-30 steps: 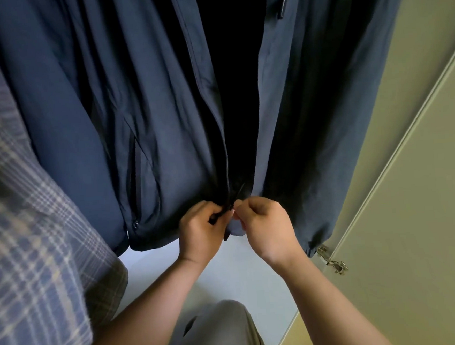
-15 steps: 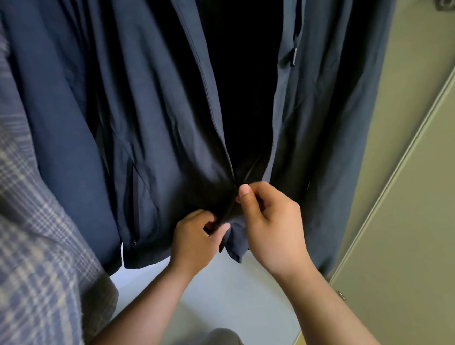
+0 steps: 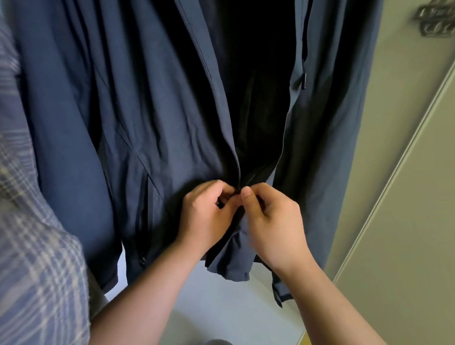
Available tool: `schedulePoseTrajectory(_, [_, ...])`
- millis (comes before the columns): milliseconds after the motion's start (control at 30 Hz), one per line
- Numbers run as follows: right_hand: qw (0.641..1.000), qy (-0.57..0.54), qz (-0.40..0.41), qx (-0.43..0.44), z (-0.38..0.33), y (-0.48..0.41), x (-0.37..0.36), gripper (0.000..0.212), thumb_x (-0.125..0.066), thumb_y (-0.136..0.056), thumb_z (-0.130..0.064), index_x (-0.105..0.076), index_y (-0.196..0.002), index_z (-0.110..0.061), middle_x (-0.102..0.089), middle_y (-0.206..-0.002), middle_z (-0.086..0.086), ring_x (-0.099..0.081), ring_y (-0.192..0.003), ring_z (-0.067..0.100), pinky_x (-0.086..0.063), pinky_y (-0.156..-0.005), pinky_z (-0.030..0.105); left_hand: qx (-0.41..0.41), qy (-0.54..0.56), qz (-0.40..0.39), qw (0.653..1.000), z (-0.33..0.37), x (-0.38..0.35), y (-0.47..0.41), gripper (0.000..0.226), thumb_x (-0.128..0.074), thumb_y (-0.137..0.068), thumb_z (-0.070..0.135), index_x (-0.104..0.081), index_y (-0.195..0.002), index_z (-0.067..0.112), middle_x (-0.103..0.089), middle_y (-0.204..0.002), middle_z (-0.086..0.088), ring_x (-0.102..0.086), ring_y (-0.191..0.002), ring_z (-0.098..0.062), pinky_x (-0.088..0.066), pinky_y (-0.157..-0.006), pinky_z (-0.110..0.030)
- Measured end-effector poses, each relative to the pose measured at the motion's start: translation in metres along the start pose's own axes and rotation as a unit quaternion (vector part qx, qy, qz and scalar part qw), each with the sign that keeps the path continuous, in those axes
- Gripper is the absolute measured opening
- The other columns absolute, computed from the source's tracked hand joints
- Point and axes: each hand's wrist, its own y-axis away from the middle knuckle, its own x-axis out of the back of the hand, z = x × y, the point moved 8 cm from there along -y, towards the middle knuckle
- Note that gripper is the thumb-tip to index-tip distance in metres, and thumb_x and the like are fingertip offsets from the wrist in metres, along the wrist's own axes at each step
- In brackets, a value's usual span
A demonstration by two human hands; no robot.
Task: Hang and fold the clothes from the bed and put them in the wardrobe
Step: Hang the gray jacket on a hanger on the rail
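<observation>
A blue plaid shirt (image 3: 22,213) is hanging at the far left, blurred, and is touching the next garment along.

Just to its right, the navy jacket (image 3: 162,109) is hanging in the wardrobe with its long axis running vertically. Its hem is pointing down towards the pale wardrobe floor (image 3: 230,306), and its upper part is running out of the top of the view. The open front is facing the person. A pocket zipper (image 3: 143,210) is running down the left panel, close to upright.

The two front edges are standing well apart higher up and are converging in a V towards the hands.

The left hand (image 3: 207,214) is gripping the left front edge low on the jacket, above the hem. Its fingers are curled tight and are pinching the cloth.

The right hand (image 3: 273,223) is touching the left hand at the point where the edges are meeting. Its thumb and forefinger are pressing together on the zipper there. The slider is hidden by the fingers, so how far the zipper is engaged cannot be told.

A black cord toggle (image 3: 304,80) is dangling beside the right front edge, above the hands.

Right of the jacket, a beige wardrobe door (image 3: 412,213) is running diagonally, and a blurred metal fitting (image 3: 438,20) is sitting near its top.
</observation>
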Motion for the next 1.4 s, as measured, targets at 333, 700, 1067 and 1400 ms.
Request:
schedulePoseTrajectory(333, [0.996, 0.007, 0.064, 0.066, -0.06, -0.032, 0.044, 0.036, -0.051, -0.105, -0.035, -0.06, -0.079, -0.013, -0.059, -0.066, 0.0, -0.054, -0.066, 0.02, -0.047, -0.063, 0.04, 0.021, 0.002, -0.02, 1.0, -0.029, -0.007, -0.009, 0.028, -0.073, -0.089, 0.038, -0.051, -0.074, 0.029, -0.049, -0.074, 0.017, -0.049, -0.066, 0.001, -0.035, -0.064, -0.006])
schedulePoseTrajectory(700, [0.992, 0.064, 0.043, 0.097, -0.075, -0.042, 0.042, 0.033, -0.049, -0.105, -0.037, -0.056, -0.077, -0.019, -0.056, -0.069, -0.004, -0.053, -0.067, 0.015, -0.049, -0.062, 0.042, 0.069, -0.028, -0.056, 0.996, -0.032, -0.001, -0.029, 0.025, -0.065, -0.083, 0.059, -0.046, -0.078, 0.042, -0.057, -0.07, 0.016, -0.059, -0.068, 0.002, -0.037, -0.055, -0.005])
schedulePoseTrajectory(1067, [0.986, 0.096, 0.023, 0.132, -0.096, -0.043, 0.046, 0.026, -0.052, -0.103, -0.033, -0.056, -0.078, -0.026, -0.053, -0.076, -0.009, -0.054, -0.078, 0.01, -0.046, -0.066, 0.029, -0.079, -0.034, 0.021, 0.996, 0.048, 0.014, -0.08, 0.037, -0.037, -0.102, 0.056, -0.037, -0.076, 0.029, -0.049, -0.066, 0.009, -0.043, -0.058, -0.008, -0.032, -0.055, -0.02])
schedulePoseTrajectory(1400, [0.983, 0.112, 0.047, 0.135, -0.127, -0.067, 0.068, 0.027, -0.054, -0.103, -0.033, -0.065, -0.083, -0.018, -0.058, -0.079, -0.011, -0.056, -0.077, 0.01, -0.048, -0.069, 0.035, -0.109, -0.025, 0.02, 0.993, 0.045, 0.022, -0.08, 0.034, -0.05, -0.104, 0.041, -0.04, -0.075, 0.027, -0.051, -0.062, 0.004, -0.045, -0.057, -0.012, -0.026, -0.058, -0.017])
